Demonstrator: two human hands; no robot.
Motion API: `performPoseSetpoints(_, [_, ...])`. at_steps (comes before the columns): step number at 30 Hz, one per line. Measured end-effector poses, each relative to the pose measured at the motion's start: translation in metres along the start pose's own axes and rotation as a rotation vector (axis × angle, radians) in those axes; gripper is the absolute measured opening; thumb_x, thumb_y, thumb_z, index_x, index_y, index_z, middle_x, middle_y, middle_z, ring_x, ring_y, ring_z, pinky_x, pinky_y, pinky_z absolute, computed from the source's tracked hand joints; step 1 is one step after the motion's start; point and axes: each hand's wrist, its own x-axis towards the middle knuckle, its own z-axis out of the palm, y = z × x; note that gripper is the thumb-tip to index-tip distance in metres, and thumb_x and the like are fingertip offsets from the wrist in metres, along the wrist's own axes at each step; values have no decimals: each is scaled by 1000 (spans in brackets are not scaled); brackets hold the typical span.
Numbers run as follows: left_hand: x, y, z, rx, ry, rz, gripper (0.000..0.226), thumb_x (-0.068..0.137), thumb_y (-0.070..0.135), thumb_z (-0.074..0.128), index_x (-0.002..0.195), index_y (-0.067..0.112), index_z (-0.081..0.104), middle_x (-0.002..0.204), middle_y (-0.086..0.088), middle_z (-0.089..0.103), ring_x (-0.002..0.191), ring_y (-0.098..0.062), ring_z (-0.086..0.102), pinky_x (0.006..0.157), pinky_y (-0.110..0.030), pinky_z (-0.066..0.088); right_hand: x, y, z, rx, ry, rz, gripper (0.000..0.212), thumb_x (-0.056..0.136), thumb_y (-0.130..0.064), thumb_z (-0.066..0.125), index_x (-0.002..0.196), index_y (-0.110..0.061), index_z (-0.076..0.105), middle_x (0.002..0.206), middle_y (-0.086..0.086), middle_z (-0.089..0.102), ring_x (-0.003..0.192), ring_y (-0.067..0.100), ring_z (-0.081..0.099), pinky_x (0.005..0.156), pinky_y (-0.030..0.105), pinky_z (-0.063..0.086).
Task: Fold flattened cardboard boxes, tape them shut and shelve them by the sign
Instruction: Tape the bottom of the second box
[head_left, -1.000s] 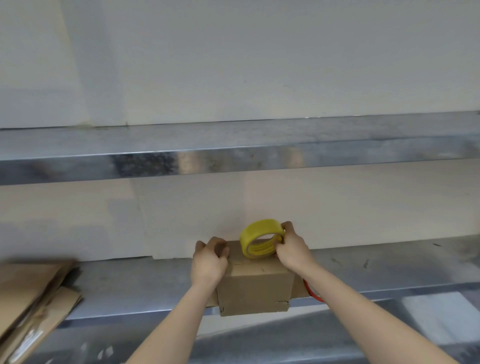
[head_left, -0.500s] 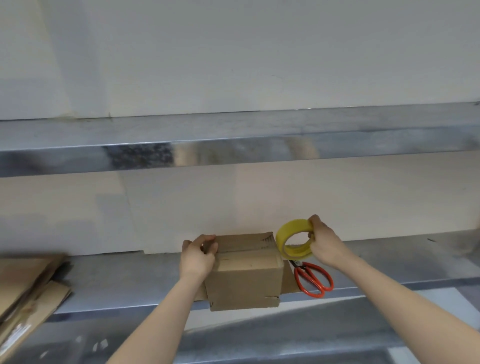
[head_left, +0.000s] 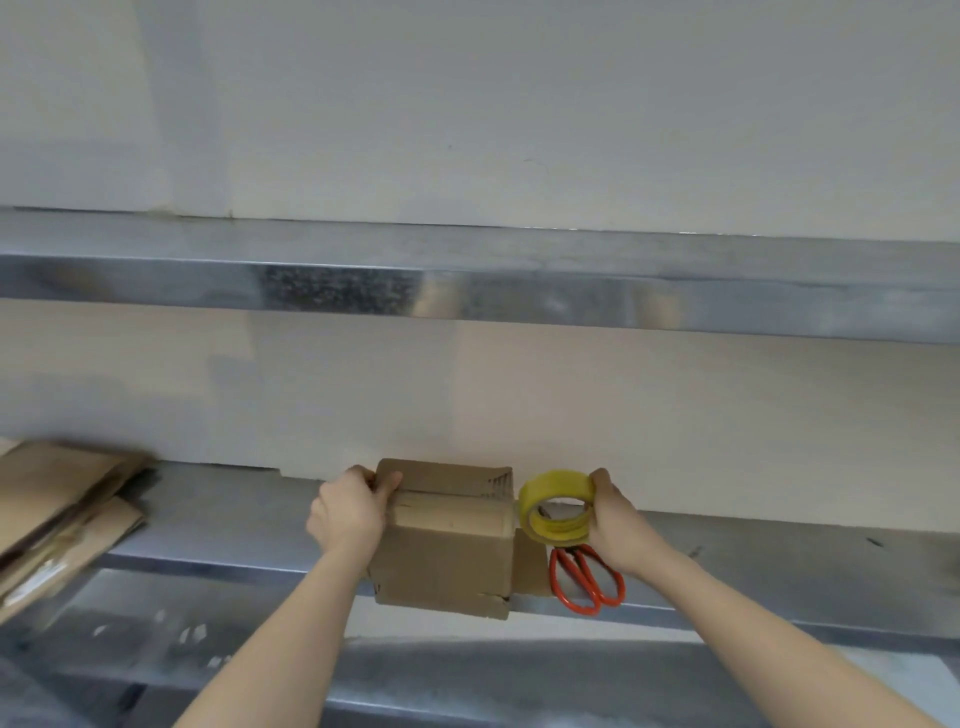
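Far to the left of the box lies a stack of flattened cardboard (head_left: 62, 509), blanks not yet folded, resting on the same metal shelf (head_left: 234, 525) that carries the box. The left hand (head_left: 348, 514) grips the box's upper left corner, fingers curled over the far edge and thumb laid on the top face, which looks like bracing. The box (head_left: 441, 551) itself stands folded up at the front of the shelf, its near face hanging slightly past the lip, its top flaps down and meeting in a seam across the lid. Just past the box's upper right edge, the yellow tape roll (head_left: 556, 506) stands on edge, held in the right hand (head_left: 618, 525), whose fingers wrap the rim from the far side. Whether a strip already runs from the roll onto the lid cannot be told here. Red-handled scissors (head_left: 587, 582) lie on the shelf to the right of the box, below the roll. By my reading the step in hand is taping the lid shut, with shelving by the sign yet to come. The next move probably calls for the tape to stay taut at the box's right edge while the right hand swaps the roll for the scissors, the left pinning the box so it does not slide off the lip.
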Motion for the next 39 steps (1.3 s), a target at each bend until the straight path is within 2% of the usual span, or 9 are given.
performPoseSetpoints(3, [4, -1, -1, 20, -109, -54, 56, 90, 64, 44, 102, 15, 68, 107, -15, 64, 100, -33, 60, 77, -35, 49, -2, 0, 0, -30, -28, 1, 20, 93, -20, 45, 100, -18, 27, 98, 7, 51, 83, 25, 58, 70, 45, 51])
performPoseSetpoints(8, [5, 5, -6, 48, -159, -51, 53, 95, 58, 38, 104, 13, 64, 109, -15, 62, 101, -33, 59, 76, -35, 46, -5, -2, 7, -34, -51, 33, 18, 92, -12, 42, 105, -13, 29, 94, 11, 52, 81, 30, 59, 64, 41, 47])
performPoseSetpoints(10, [0, 9, -7, 126, -98, 38, 48, 98, 51, 39, 111, 11, 61, 114, -14, 61, 106, -33, 57, 78, -36, 47, -4, -3, 6, -50, -48, 46, 19, 92, -9, 41, 108, -11, 30, 97, 13, 53, 83, 31, 59, 64, 41, 47])
performPoseSetpoints(13, [-5, 12, -6, 249, 77, 340, 33, 99, 30, 47, 121, 7, 57, 121, -11, 54, 115, -29, 48, 75, -39, 46, -5, -2, 2, -47, -50, 54, 19, 92, -6, 40, 107, -11, 30, 96, 9, 50, 84, 30, 58, 63, 39, 44])
performPoseSetpoints(17, [-8, 25, -10, 436, 18, 394, 30, 101, 29, 43, 110, 9, 63, 114, -5, 54, 113, -24, 48, 64, -33, 43, -6, -1, 0, -29, -59, 47, 18, 92, -5, 39, 108, -9, 30, 95, 10, 48, 79, 27, 55, 58, 36, 40])
performPoseSetpoints(20, [-14, 38, -12, 552, -16, 374, 43, 99, 44, 42, 113, 10, 64, 117, -7, 53, 112, -24, 51, 69, -31, 41, -9, -2, 1, -23, -81, 46, 26, 94, -7, 40, 118, -4, 32, 93, 10, 47, 71, 19, 49, 50, 28, 31])
performPoseSetpoints(24, [-22, 51, -10, 591, -63, 343, 68, 86, 71, 40, 109, 11, 63, 117, -11, 53, 103, -25, 54, 69, -29, 40, -9, -1, -4, -35, -50, 39, 28, 92, -8, 40, 119, -5, 32, 98, 12, 50, 80, 28, 57, 57, 36, 40])
performPoseSetpoints(32, [-30, 57, -1, 539, -43, 206, 111, 60, 95, 37, 120, 4, 57, 117, -12, 47, 109, -27, 46, 76, -32, 43, -12, 0, -13, 0, -49, -43, 21, 87, -9, 47, 102, -13, 33, 92, 12, 56, 79, 25, 57, 64, 40, 46])
performPoseSetpoints(39, [-48, 60, 12, 284, -56, 56, 144, 43, 100, 43, 142, -2, 26, 136, -14, 35, 130, -31, 31, 108, -36, 27, -7, 6, -27, -47, -111, -146, 26, 84, -14, 51, 100, -16, 31, 93, 8, 55, 86, 27, 56, 68, 37, 44])
